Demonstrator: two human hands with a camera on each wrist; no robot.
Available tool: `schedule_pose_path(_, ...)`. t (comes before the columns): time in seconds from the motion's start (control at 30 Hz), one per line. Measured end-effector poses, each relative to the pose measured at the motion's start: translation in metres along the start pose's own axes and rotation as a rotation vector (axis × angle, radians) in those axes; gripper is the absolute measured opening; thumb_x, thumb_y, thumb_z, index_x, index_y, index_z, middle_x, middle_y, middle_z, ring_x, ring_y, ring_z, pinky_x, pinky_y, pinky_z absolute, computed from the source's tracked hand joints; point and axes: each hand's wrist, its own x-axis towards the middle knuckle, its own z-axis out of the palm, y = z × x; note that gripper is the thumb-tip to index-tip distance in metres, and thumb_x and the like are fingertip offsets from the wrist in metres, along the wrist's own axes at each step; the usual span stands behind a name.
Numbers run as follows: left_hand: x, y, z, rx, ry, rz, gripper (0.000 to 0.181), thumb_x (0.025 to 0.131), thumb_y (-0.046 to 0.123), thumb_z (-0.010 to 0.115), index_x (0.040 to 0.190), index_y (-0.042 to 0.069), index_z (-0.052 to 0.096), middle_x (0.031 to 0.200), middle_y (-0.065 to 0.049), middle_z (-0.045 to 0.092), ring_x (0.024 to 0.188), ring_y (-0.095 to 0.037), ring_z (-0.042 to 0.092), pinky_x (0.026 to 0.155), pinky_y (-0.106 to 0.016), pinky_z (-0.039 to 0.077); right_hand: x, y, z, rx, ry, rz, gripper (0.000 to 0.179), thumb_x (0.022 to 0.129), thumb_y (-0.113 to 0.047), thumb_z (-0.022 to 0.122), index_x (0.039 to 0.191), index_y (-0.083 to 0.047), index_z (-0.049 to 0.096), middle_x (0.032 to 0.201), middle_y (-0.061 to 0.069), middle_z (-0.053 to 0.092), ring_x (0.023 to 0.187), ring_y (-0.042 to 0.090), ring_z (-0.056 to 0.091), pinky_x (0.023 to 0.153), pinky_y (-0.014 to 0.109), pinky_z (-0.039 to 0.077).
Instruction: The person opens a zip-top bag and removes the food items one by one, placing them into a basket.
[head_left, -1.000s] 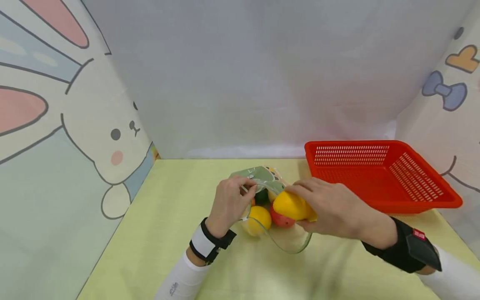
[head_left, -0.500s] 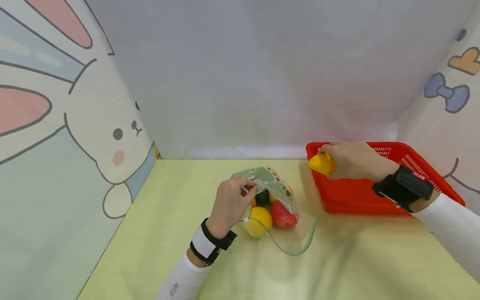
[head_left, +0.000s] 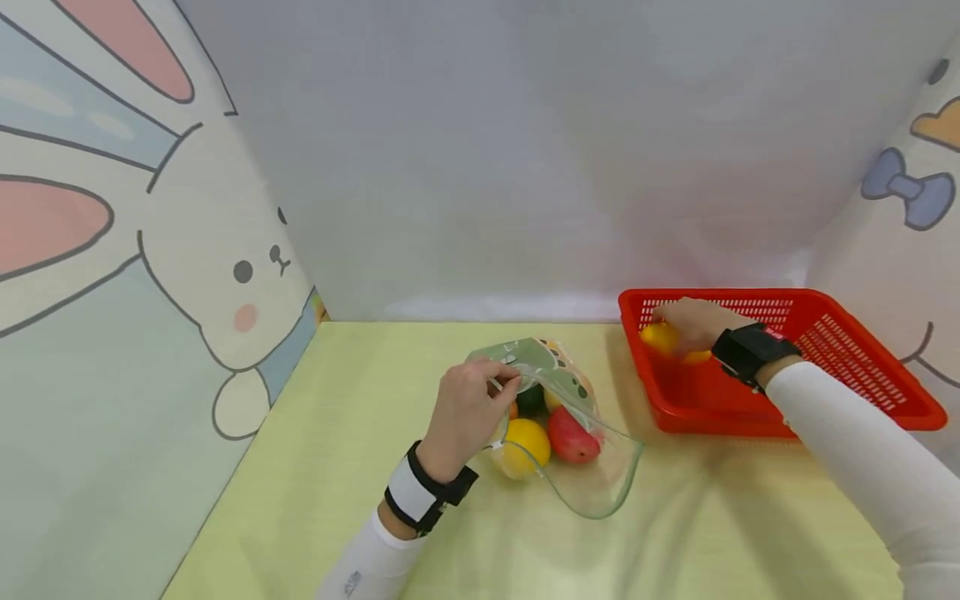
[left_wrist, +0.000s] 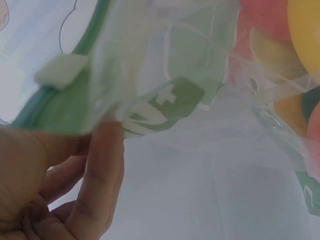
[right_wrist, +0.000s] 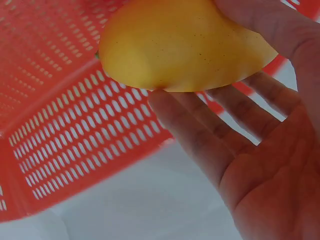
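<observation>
My left hand [head_left: 504, 383] pinches the top edge of a clear zip bag [head_left: 596, 479] with green print, holding its mouth open on the yellow-green table. Inside lie a yellow fruit [head_left: 525, 442], a red fruit [head_left: 570, 435] and a dark green one [head_left: 531, 398]. In the left wrist view the thumb and finger [left_wrist: 100, 165] grip the bag's green strip [left_wrist: 60, 110]. My right hand [head_left: 686, 327] holds a yellow mango [head_left: 660, 337] low inside the red basket [head_left: 862, 367], at its near-left corner. The right wrist view shows the mango [right_wrist: 180, 45] between thumb and fingers [right_wrist: 200, 135].
The red basket's perforated wall [right_wrist: 75, 130] is close behind the mango. A grey backdrop and cartoon-print side curtains [head_left: 150, 275] enclose the table [head_left: 337, 467]. Bare tabletop lies left of the bag and in front of the basket.
My right hand carried the mango from the bag's mouth rightward over the basket rim and down into the basket. My left hand kept its hold on the bag.
</observation>
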Motion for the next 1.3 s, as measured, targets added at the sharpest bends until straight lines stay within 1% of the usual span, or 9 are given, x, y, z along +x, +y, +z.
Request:
schedule_pose_path(0.1,0.0,0.001,-0.002,0.005,0.02,0.008,0.005,0.09,0.002,0.08,0.095,0.0,0.082,0.083,-0.01,0.078,0.068,-0.019,0.07,0.06,-0.014,0.053,0.008,0.005,0.009,0.007,-0.013,0.017,0.054,0.081,-0.01,0.088,0.13,0.002,0.066,0.107,0.015,0.069,0.097,0.033,0.06,0.093,0.058,0.059)
schedule_pose_path(0.33,-0.001,0.001,-0.001,0.008,0.01,-0.005,0.006,0.091,0.003,0.08,0.095,0.0,0.082,0.084,-0.009,0.078,0.068,-0.019,0.069,0.061,-0.014,0.053,0.015,0.013,0.019,0.091,-0.02,0.114,0.033,0.084,-0.012,0.085,0.108,-0.003,0.064,0.092,0.013,0.061,0.09,0.03,0.056,0.074,0.037,0.054)
schedule_pose_path(0.47,-0.002,0.001,-0.001,0.004,0.009,-0.003,0.005,0.09,0.003,0.08,0.095,0.0,0.082,0.083,-0.009,0.078,0.068,-0.019,0.069,0.061,-0.014,0.053,0.019,0.018,0.027,0.064,-0.001,0.089,0.024,0.089,-0.013,0.08,0.103,-0.002,0.064,0.086,0.011,0.06,0.084,0.029,0.055,0.073,0.036,0.05)
schedule_pose_path(0.6,-0.001,0.001,-0.002,0.007,0.015,0.006,0.006,0.09,0.002,0.08,0.095,0.0,0.082,0.084,-0.009,0.078,0.068,-0.019,0.07,0.061,-0.015,0.054,0.022,0.017,0.027,-0.006,0.023,0.032,0.019,0.091,-0.013,0.079,0.101,-0.002,0.067,0.085,0.011,0.063,0.081,0.028,0.057,0.077,0.041,0.054)
schedule_pose_path(0.7,0.0,0.001,-0.002,0.011,0.016,0.008,0.005,0.09,0.002,0.08,0.094,0.0,0.082,0.084,-0.009,0.078,0.068,-0.019,0.07,0.062,-0.015,0.054,0.018,0.01,0.02,-0.043,0.053,-0.012,0.032,0.088,-0.01,0.082,0.114,0.003,0.07,0.1,0.019,0.072,0.091,0.035,0.064,0.093,0.056,0.06)
schedule_pose_path(0.8,0.0,0.001,-0.001,0.009,0.01,0.001,0.005,0.09,0.001,0.08,0.095,0.0,0.082,0.084,-0.01,0.078,0.068,-0.019,0.07,0.062,-0.015,0.054,0.011,-0.006,0.009,-0.063,0.096,-0.055,0.049,0.087,-0.01,0.083,0.131,0.005,0.067,0.122,0.026,0.072,0.107,0.043,0.066,0.104,0.067,0.053)
schedule_pose_path(0.9,-0.001,0.001,-0.001,0.005,0.005,-0.007,0.006,0.09,0.0,0.079,0.096,-0.001,0.082,0.085,-0.01,0.078,0.069,-0.019,0.07,0.062,-0.015,0.054,-0.004,-0.031,-0.001,-0.044,0.139,-0.082,0.053,0.09,-0.011,0.08,0.138,0.004,0.064,0.13,0.028,0.069,0.116,0.045,0.064,0.107,0.067,0.051)
schedule_pose_path(1.17,-0.001,0.003,-0.002,0.012,0.005,-0.011,0.006,0.09,0.002,0.08,0.096,0.0,0.082,0.084,-0.01,0.078,0.069,-0.02,0.07,0.062,-0.015,0.054,-0.059,-0.115,-0.023,-0.055,0.319,-0.22,0.047,0.086,-0.013,0.087,0.13,-0.004,0.071,0.112,0.015,0.071,0.087,0.024,0.067,0.084,0.045,0.065)
schedule_pose_path(1.3,-0.001,0.003,-0.002,0.018,0.007,-0.007,0.006,0.091,0.003,0.08,0.095,0.0,0.082,0.084,-0.009,0.078,0.068,-0.019,0.07,0.062,-0.015,0.054,-0.09,-0.151,-0.026,-0.081,0.418,-0.35,0.048,0.082,-0.015,0.09,0.126,-0.006,0.072,0.111,0.011,0.071,0.088,0.022,0.068,0.079,0.037,0.065)
